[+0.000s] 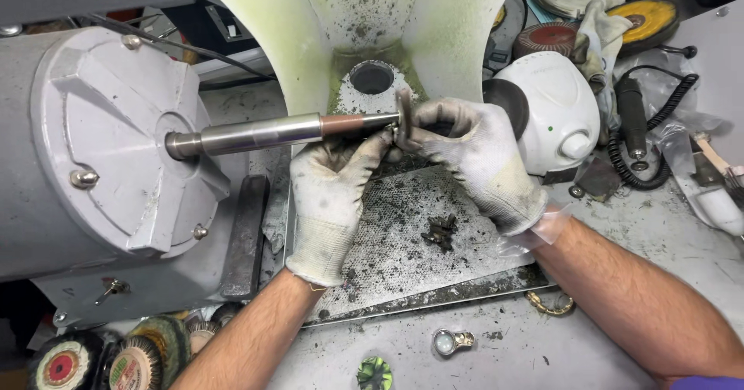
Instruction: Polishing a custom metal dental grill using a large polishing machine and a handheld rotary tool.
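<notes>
A grey polishing motor [101, 142] fills the left, with a steel spindle [263, 132] running right to a tapered brown tip. A small dark disc wheel [404, 113] sits at the spindle's tip. My left hand [335, 196], in a dirty white knit glove, reaches up from below, its fingertips at a small metal piece [392, 132] just under the tip. My right hand [480, 157], gloved the same way, curls around the wheel and the piece from the right. How the small piece is shared between the hands is hidden by fingers.
A green-stained white dust hood [341, 41] stands behind the spindle, above a perforated metal tray [403, 243] with dark debris [440, 231]. White handpiece unit [554, 107] with coiled cord [643, 165] lies right. Buffing wheels [116, 359] lie front left and back right; small metal pieces [452, 342] near the front.
</notes>
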